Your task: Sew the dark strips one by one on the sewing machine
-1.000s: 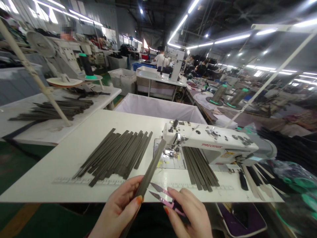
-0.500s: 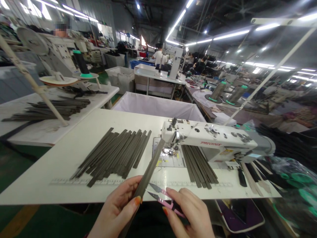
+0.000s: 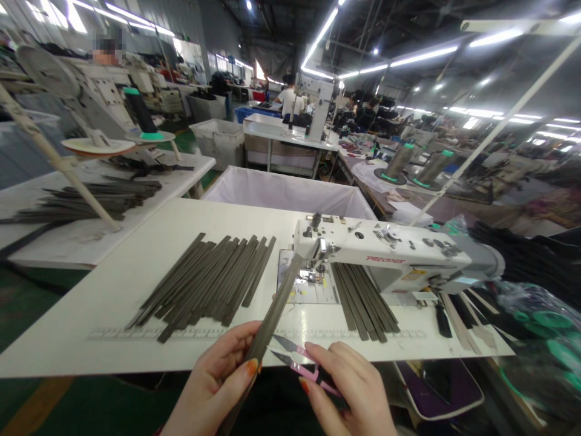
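My left hand [image 3: 229,375] is closed around a long grey-brown fabric strip [image 3: 278,303], thumb on top, with the strip slanting up towards the sewing machine. In my right hand [image 3: 349,384] is a pair of pink thread snips [image 3: 302,364], pinched between thumb and fingers. Their dark blades stand apart, with the tips close to the strip's right edge. Whether the blades touch a thread cannot be made out. Beyond my hands, many similar strips lie in a pile [image 3: 213,278] on the left of the white table [image 3: 113,290].
A white sewing machine [image 3: 381,248] stands at the table's right, with more strips [image 3: 363,303] under its arm. A printed ruler [image 3: 158,334] runs along the front. Behind is a cloth-lined bin [image 3: 285,189]. Thread cones [image 3: 399,162] stand to the right; co-workers sit farther back.
The view has shifted very slightly, so the table and piles sit a little to the left. Both hands, the strip and the open snips keep nearly the same position.
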Demonstrator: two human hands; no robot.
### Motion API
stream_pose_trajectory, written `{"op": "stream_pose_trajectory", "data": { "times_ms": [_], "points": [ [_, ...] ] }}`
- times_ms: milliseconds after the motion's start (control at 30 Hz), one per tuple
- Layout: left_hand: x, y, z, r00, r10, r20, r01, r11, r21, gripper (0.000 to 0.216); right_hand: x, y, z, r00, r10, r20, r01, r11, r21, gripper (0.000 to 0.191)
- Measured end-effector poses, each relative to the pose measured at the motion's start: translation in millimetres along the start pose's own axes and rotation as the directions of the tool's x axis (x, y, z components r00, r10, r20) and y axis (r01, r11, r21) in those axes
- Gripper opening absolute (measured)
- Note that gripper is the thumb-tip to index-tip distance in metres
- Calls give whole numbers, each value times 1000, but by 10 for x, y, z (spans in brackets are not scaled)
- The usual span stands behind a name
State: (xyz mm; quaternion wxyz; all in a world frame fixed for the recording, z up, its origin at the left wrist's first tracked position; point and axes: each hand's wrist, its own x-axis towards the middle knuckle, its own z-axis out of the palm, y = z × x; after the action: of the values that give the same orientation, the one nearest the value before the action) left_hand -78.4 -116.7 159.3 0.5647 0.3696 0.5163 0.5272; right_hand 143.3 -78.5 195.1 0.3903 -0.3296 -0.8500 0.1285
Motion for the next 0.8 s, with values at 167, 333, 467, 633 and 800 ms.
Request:
{"op": "stream_pose_trajectory", "data": {
  "times_ms": [167,333,467,633,800],
  "points": [
    [11,3,7,1000,19,21,-19,1000,-9,44,0,-3,-5,1000,7,-16,-7,1000,-2,32],
    [22,-3,5,998,44,51,-42,999,-27,40,-5,0,2,1000,-5,-1,5,1000,-5,32],
    [-3,2,23,997,57,54,-55,998,-39,40,-10,5,10,1000,-8,1,8,1000,-22,31],
    [-42,35,107,997,23,-68,-29,996,-82,43,-15,-11,4,1000,-6,16,6,1000,-23,32],
    [-68,87,181,990,-4,-139,-11,995,-103,47,-13,-20,16,1000,-11,-8,10,999,-47,30]
  ]
}}
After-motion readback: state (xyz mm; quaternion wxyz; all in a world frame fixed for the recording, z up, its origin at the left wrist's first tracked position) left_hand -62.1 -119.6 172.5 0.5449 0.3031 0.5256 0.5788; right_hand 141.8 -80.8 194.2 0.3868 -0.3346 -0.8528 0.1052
